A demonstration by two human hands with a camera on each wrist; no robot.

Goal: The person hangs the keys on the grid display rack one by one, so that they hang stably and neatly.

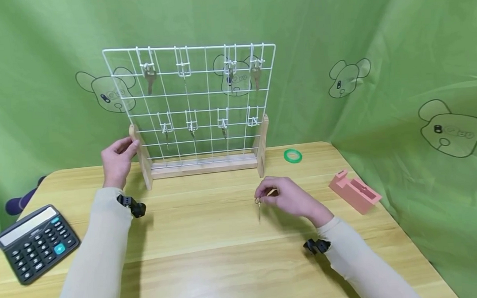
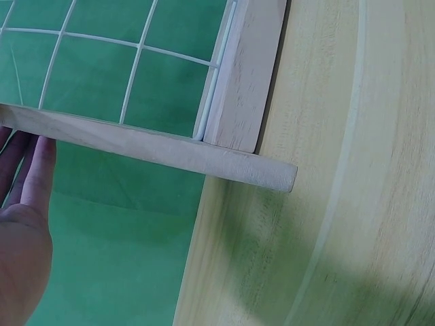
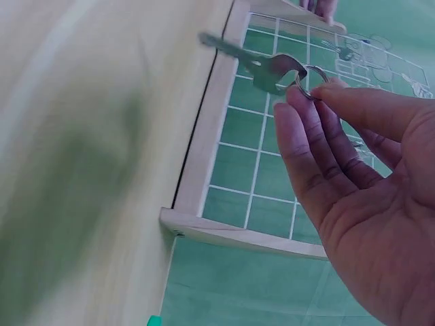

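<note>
A white wire grid rack [image 1: 208, 101] stands upright on two wooden side posts at the back of the table. Metal keys [image 1: 150, 77] hang from several of its hooks; no key shows on the lower right hook [image 1: 253, 121]. My left hand [image 1: 117, 161] holds the left wooden post [image 2: 129, 142] near its top, some fingertips hidden behind the wood. In front of the rack's right side, my right hand [image 1: 284, 195] pinches a metal ring [image 3: 312, 83] between thumb and fingers. A key [image 3: 262, 68] dangles from that ring above the table, apart from the rack.
A black calculator [image 1: 36, 242] lies at the left. Right of the rack is a green tape roll [image 1: 292, 156], with a pink tape dispenser [image 1: 355, 190] farther right. Green curtain [image 1: 309, 30] hangs behind the wooden table [image 1: 194, 240].
</note>
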